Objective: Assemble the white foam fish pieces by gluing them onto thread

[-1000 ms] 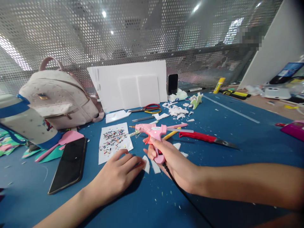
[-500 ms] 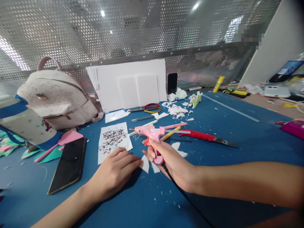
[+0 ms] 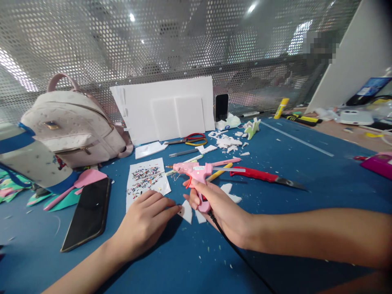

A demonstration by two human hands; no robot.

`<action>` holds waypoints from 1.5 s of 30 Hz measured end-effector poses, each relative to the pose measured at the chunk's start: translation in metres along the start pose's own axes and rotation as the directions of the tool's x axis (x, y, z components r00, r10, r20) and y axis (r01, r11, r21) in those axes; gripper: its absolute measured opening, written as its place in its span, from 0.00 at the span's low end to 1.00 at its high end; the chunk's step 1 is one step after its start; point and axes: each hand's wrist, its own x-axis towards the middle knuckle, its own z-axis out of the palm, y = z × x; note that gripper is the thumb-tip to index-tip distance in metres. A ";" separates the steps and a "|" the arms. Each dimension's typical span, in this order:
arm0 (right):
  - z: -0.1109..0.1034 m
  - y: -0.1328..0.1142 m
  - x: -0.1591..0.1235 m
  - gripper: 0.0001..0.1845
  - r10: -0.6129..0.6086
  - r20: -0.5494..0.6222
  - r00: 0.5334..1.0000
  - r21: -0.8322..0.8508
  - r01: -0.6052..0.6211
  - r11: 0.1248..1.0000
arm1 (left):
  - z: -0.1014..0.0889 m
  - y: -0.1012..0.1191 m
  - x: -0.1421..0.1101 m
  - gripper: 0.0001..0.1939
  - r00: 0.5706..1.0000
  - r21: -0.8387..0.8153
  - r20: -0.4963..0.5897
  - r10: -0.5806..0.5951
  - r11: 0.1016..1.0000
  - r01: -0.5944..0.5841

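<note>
My right hand (image 3: pixel 219 208) is wrapped round the grip of a pink glue gun (image 3: pixel 196 173), its nozzle pointing left above the blue table; a black cord runs from it toward me. My left hand (image 3: pixel 146 222) lies palm down on the table, fingers together, fingertips touching a small white foam piece (image 3: pixel 186 212). A second white piece (image 3: pixel 200 217) lies under the gun's handle. Just left of the nozzle is a white sheet (image 3: pixel 147 179) strewn with tiny coloured bits.
A red-handled knife (image 3: pixel 266 178), pencil and scissors (image 3: pixel 192 139) lie beyond the gun. White foam boards (image 3: pixel 167 108) lean on the mesh wall. A backpack (image 3: pixel 72 122), a black phone (image 3: pixel 87 212) and pink and green foam shapes are at left. Foam scraps (image 3: pixel 228 142) sit behind.
My left hand has slid slightly left and toward me with the white piece. The glue gun and right hand have dropped a little and stayed in place.
</note>
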 end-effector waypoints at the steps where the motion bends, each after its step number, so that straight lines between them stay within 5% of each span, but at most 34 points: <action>1: 0.000 0.000 0.000 0.17 0.000 0.000 1.000 -0.005 0.000 1.000 | 0.000 0.000 0.000 0.14 1.000 0.002 -0.002 -0.016 1.000 0.016; 11: 0.001 0.000 -0.001 0.22 -0.030 -0.003 1.000 -0.033 0.030 0.999 | 0.009 0.000 0.003 0.06 0.983 -0.014 -0.036 -0.182 0.983 0.181; 45: 0.002 -0.022 -0.005 0.22 -0.085 0.031 0.996 0.018 0.084 0.996 | 0.007 0.009 0.013 0.05 0.996 0.058 -0.056 -0.065 0.996 0.069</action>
